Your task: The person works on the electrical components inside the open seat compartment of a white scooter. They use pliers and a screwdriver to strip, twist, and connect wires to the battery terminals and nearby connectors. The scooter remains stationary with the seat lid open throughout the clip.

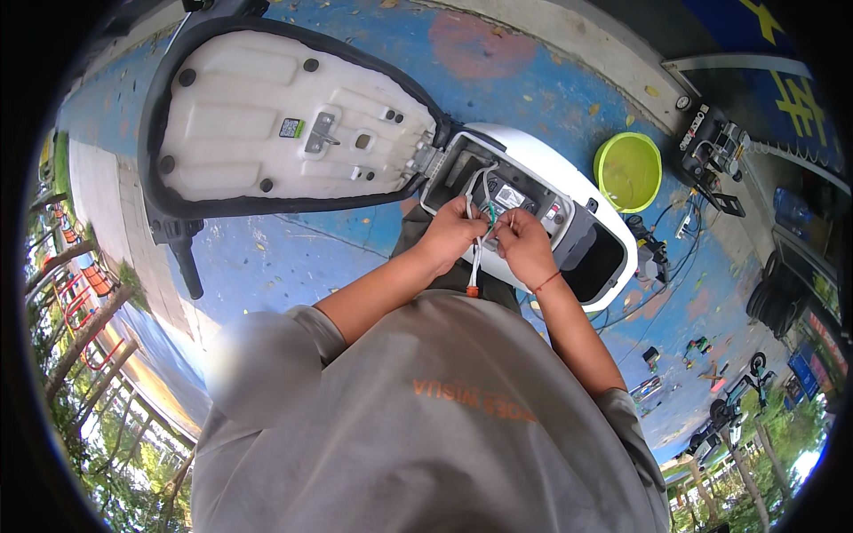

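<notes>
A white scooter (622, 256) has its seat (240, 115) raised to the left, underside showing. Inside the open compartment is a dark unit with a pale label (508, 197), crossed by white cables (471, 191). My left hand (456, 229) pinches the white cable bundle and a thin green wire (491, 214) near the compartment's front edge. My right hand (520, 238) is beside it, fingertips pinched on the thin wires. An orange connector (473, 290) dangles from the white cable below my hands, against my shirt.
A yellow-green basin (626, 172) sits on the blue painted ground behind the scooter. At the right are black machinery with a gauge (711, 147), hoses and cables, dark tires (771, 302) and scattered tools (647, 389). The scooter's handlebar (187, 266) sticks out below the seat.
</notes>
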### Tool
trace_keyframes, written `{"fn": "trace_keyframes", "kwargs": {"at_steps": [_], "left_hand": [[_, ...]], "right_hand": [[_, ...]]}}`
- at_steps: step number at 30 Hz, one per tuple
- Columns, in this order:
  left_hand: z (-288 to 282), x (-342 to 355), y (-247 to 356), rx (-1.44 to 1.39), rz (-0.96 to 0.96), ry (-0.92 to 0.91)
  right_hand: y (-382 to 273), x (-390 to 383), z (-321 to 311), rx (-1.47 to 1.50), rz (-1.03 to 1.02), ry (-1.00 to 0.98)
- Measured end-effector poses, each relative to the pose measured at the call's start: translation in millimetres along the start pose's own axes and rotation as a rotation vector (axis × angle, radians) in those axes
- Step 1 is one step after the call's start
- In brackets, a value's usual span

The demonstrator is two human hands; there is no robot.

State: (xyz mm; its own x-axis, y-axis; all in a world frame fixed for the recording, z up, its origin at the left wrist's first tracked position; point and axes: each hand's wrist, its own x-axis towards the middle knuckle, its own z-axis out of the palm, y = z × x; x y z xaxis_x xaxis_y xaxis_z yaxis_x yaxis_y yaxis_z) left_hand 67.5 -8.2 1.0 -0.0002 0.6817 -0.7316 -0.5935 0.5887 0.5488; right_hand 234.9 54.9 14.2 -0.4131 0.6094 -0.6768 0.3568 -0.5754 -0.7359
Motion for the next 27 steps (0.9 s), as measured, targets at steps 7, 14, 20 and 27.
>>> {"fn": "trace_keyframes", "kwargs": {"at_steps": [7,14,20,27], "left_hand": [[4,-8,-1,0.006,0.008,0.024],[12,-15,0,-0.063,-0.108,0.058],[16,-22,0,-0.082,-0.248,0.107],[14,-28,5,-0.195,-0.273,0.064]], "right_hand": [[-8,-1,-9,-0.349,-0.125,-0.076],[-35,-15,-13,-0.69,-0.289,-0.006],[-32,-23,-4,-0.909,-0.371,0.073],[-31,-18,-6,-0.697,-0.368,0.025]]}}
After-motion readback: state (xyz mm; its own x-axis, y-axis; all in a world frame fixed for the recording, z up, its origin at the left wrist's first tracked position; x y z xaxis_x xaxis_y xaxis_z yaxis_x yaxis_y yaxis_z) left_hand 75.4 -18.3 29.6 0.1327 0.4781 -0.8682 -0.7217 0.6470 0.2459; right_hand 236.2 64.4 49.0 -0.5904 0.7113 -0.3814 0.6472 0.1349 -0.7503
